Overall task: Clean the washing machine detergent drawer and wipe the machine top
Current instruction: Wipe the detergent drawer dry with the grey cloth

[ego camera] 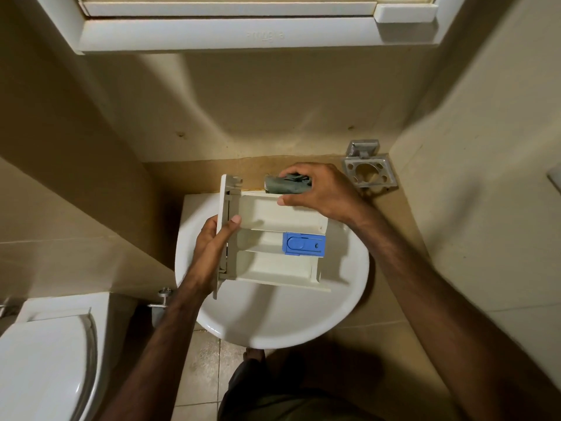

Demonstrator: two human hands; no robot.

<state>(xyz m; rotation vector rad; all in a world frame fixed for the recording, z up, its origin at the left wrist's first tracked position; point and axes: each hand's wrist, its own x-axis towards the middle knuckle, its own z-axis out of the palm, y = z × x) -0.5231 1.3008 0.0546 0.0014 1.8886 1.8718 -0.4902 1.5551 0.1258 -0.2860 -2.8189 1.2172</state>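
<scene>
A white detergent drawer (273,262) with three compartments and a blue insert (304,245) is held level over a white sink (273,320). My left hand (212,250) grips the drawer by its front panel at the left, thumb over the edge. At the drawer's far side, my right hand (318,192) is curled round a grey-green object (283,185); I cannot tell whether that is a tap or a cloth. The right thumb rests on the drawer's far wall.
A metal holder (368,171) is fixed to the wall right of the sink. A toilet (45,354) stands at lower left, with a wall valve (162,299) beside it. A white cabinet (230,28) hangs overhead. Beige walls close in on both sides.
</scene>
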